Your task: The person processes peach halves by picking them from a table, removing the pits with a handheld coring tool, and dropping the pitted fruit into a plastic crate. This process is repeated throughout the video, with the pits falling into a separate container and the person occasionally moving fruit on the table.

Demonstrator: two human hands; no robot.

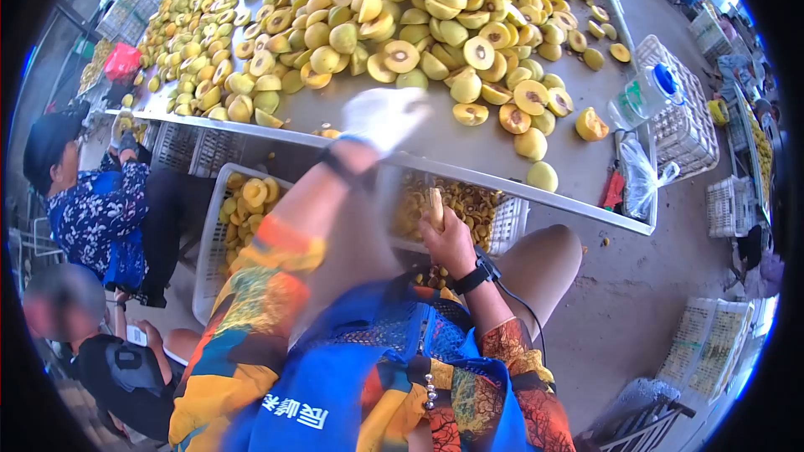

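My left hand (385, 121), in a white glove, is over the near edge of the metal table (335, 105), close to a heap of halved yellow peaches (402, 54). Motion smears its fingers, so I cannot see whether anything is in them. My right hand (450, 244) is bare and closed around a pale, wooden-looking handle (435, 208), which points up; any blade is hidden. Below the table edge, next to that hand, a white crate (509, 226) contains brown pits and scraps. Another white crate (209, 264), to the left, holds yellow peach halves.
A clear jar with a blue lid (666, 79) and a plastic bag (641, 176) are at the table's right end, near a white crate (691, 138). Two people (100, 209) sit at the left. Stacked crates (708, 343) stand on the floor at right.
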